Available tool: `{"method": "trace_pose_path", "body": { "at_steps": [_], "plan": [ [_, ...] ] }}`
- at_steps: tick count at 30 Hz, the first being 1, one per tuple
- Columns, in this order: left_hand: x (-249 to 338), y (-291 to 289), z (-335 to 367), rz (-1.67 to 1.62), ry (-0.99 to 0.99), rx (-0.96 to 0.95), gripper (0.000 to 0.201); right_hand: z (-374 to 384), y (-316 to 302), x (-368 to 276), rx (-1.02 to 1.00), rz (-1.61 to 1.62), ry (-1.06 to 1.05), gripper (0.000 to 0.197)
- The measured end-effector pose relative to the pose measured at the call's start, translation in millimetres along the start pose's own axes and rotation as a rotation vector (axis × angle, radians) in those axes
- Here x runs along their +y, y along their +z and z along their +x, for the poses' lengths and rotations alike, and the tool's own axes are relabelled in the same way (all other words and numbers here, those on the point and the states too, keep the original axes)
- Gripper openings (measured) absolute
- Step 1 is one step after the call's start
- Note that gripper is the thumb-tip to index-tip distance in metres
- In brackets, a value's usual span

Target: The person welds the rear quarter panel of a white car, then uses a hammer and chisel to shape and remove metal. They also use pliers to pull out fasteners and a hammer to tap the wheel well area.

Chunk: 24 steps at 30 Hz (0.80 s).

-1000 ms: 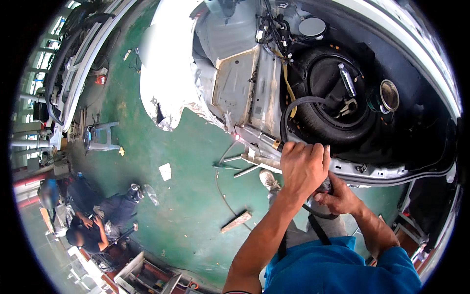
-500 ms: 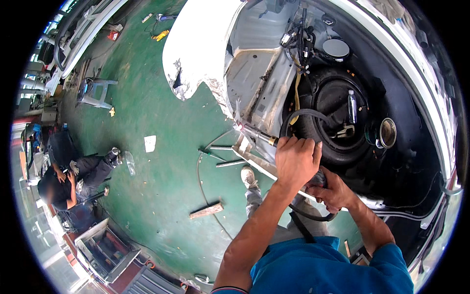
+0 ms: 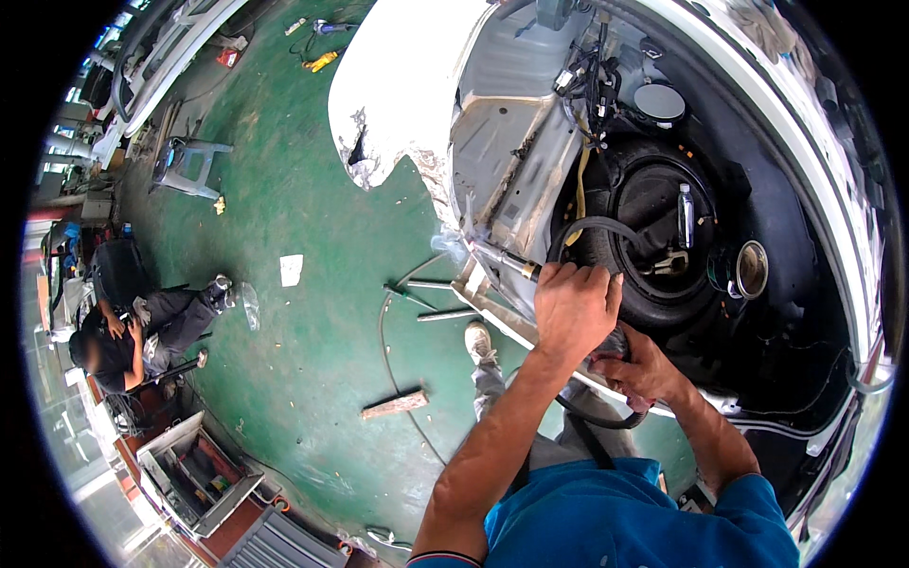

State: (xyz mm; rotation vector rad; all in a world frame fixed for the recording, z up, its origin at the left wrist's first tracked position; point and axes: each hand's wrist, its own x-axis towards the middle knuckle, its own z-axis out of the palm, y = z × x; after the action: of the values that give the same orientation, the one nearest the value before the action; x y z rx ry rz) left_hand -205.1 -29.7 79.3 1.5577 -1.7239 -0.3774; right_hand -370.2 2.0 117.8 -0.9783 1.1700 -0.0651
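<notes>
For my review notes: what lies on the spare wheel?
A clear bottle and what looks like a metal clamp lie on the spare wheel; a black hose passes over its left part. The surface directly beneath them is covered.

Slanted tool (image 3: 512,262), silver barrel, dark rear, tip at car body (image 3: 516,142)

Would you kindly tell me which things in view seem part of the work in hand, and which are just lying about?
Seemingly in use:
metal-nosed tool, gripped by the left hand and right hand
car body, close to its tip

Seemingly just lying about:
wood block, on the floor
white paper, also there
clear bottle
</notes>
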Motion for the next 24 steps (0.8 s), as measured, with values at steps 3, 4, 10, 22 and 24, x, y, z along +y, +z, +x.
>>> {"method": "trace_pose_path", "body": {
  "at_steps": [3, 4, 10, 22, 24],
  "plan": [
    [-1.0, -1.3, -0.4, -0.003, 0.006, -0.004, 0.025, 0.8, 2.9, 3.3, 0.008, 0.048, -0.02, 0.054],
    [-1.4, -1.3, -0.8, -0.004, 0.005, -0.004, 0.025, 1.1, 3.4, 4.3, 0.006, 0.051, -0.02, 0.055],
    [-2.8, -0.3, -2.1, -0.013, 0.013, 0.003, 0.027, 3.2, 1.3, 13.3, -0.002, 0.038, -0.011, 0.058],
    [-0.4, 5.4, -6.4, -0.031, 0.03, 0.001, 0.03, -2.3, 4.1, 13.3, 0.034, 0.085, -0.014, 0.065],
    [2.8, 5.1, -9.9, -0.022, 0.03, -0.009, 0.028, -4.3, 1.0, 17.1, 0.022, 0.059, 0.0, 0.067]
  ]
}}
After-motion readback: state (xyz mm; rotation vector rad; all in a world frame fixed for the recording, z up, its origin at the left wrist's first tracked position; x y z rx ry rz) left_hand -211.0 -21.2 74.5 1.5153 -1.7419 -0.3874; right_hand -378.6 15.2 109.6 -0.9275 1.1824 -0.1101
